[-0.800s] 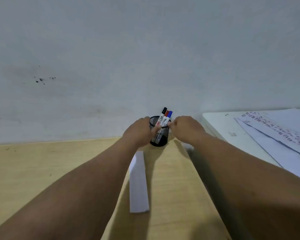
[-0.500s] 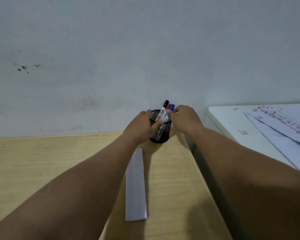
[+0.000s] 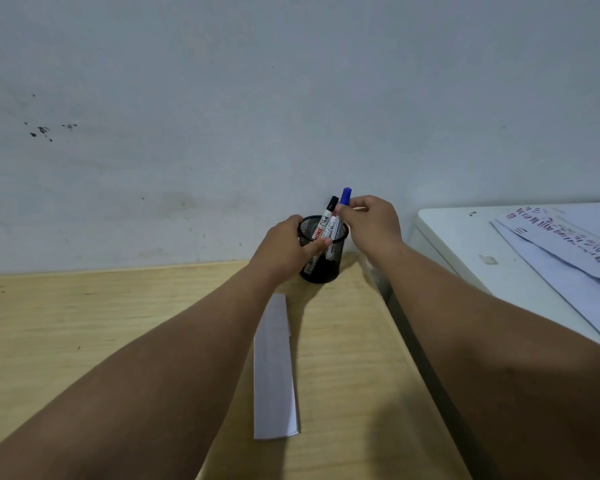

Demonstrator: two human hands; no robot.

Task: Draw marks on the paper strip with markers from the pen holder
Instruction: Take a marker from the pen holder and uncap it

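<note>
A black mesh pen holder [image 3: 323, 268] stands at the back of the wooden desk [image 3: 84, 323], close to the wall. My left hand [image 3: 284, 251] is wrapped around its left side. My right hand [image 3: 371, 225] pinches the blue-capped marker [image 3: 345, 196], which sticks up higher than the others, its lower end still inside the holder. A black-capped marker [image 3: 327, 216] leans in the holder; a red one is mostly hidden behind it. The white paper strip [image 3: 274, 372] lies flat on the desk, running toward me between my forearms.
The grey wall [image 3: 291, 98] rises right behind the holder. To the right, past a gap [image 3: 413, 327], stands a white table [image 3: 465, 251] with several marked paper sheets [image 3: 568, 258] on it. The wooden desk's right edge runs beside my right forearm.
My right hand has risen and pulled the blue marker upward out of the group. My left hand stays on the holder.
</note>
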